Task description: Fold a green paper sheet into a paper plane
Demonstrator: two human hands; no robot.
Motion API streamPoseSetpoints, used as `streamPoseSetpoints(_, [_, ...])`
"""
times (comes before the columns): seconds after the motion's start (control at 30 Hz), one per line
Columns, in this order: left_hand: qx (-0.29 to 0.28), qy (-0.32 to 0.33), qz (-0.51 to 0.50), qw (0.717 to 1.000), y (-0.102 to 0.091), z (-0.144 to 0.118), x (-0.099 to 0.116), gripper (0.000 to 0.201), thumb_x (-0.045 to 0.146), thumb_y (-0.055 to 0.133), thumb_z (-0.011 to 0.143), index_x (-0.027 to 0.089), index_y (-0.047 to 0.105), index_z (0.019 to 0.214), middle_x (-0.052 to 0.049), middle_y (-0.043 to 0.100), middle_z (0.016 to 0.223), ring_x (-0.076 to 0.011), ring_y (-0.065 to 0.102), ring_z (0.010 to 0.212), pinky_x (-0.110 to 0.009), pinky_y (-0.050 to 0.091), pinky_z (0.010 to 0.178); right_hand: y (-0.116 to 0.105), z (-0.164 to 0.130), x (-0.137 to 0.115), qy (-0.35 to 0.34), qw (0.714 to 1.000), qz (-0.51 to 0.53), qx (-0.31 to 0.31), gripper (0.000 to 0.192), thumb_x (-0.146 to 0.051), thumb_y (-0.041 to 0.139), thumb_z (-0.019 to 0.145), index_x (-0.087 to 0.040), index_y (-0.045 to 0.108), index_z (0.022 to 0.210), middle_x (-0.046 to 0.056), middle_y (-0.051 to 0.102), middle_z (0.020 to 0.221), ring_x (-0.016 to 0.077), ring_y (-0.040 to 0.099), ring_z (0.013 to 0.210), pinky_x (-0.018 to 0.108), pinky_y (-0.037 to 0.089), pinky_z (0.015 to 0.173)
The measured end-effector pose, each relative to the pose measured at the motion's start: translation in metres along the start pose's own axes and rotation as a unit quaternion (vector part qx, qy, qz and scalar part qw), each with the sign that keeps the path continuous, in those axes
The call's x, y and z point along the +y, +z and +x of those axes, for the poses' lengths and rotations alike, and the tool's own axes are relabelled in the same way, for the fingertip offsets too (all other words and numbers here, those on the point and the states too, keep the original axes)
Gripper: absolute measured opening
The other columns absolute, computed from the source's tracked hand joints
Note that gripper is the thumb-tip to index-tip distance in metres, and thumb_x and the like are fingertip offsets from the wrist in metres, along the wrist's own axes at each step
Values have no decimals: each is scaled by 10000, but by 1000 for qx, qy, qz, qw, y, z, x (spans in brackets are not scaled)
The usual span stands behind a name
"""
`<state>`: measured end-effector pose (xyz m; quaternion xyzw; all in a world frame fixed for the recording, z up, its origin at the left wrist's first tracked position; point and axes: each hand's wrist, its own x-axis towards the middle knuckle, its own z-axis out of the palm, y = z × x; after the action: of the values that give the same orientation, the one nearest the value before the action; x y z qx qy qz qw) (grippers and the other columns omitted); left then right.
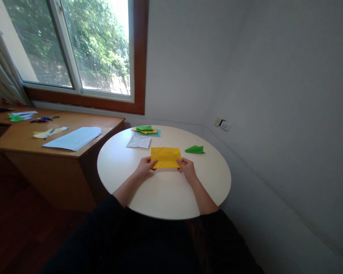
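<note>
A yellow sheet of paper (165, 156), folded into a rectangle, lies on the round white table (165, 194). My left hand (145, 166) pinches its near left corner. My right hand (186, 167) pinches its near right corner. A folded green paper piece (194, 150) rests just to the right of the sheet. A white folded paper (138, 142) lies behind it to the left. Further back sits a small stack of green, yellow and teal papers (146, 130).
A wooden desk (25, 146) stands to the left with a light blue sheet (74, 138), paper scraps and scissors (41, 119). A window (74, 49) is above it. Grey walls close in on the right, with a wall socket (223, 124).
</note>
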<state>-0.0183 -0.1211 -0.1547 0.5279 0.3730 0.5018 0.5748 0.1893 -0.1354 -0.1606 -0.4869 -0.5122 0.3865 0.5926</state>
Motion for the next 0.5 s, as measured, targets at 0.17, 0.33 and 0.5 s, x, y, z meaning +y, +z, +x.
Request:
streamPoseSetpoints(0.17, [29, 20, -1, 999, -2, 2, 0, 412, 438, 767, 532, 106, 600, 711, -9, 586, 602, -93, 514, 495, -228, 431, 485, 2, -1, -2, 6, 1000, 1, 1, 419, -548, 714, 549, -159, 574, 617, -19, 550, 465, 88, 453, 377, 204, 274, 334])
streamPoseSetpoints(0.33, [54, 18, -7, 998, -3, 3, 0, 353, 401, 747, 531, 122, 598, 687, -34, 624, 681, -137, 571, 614, -260, 458, 565, 2, -2, -4, 16, 1000, 7, 18, 418, -542, 728, 524, -170, 547, 585, -49, 484, 425, 70, 393, 354, 204, 232, 326])
streamPoseSetpoints(0.5, [76, 21, -7, 997, -5, 3, -1, 227, 298, 683, 555, 133, 641, 706, -41, 654, 723, -147, 578, 675, -260, 430, 630, 0, 2, -1, 23, 998, 19, 51, 379, -478, 756, 502, -169, 562, 604, -90, 406, 395, 41, 302, 354, 200, 223, 351])
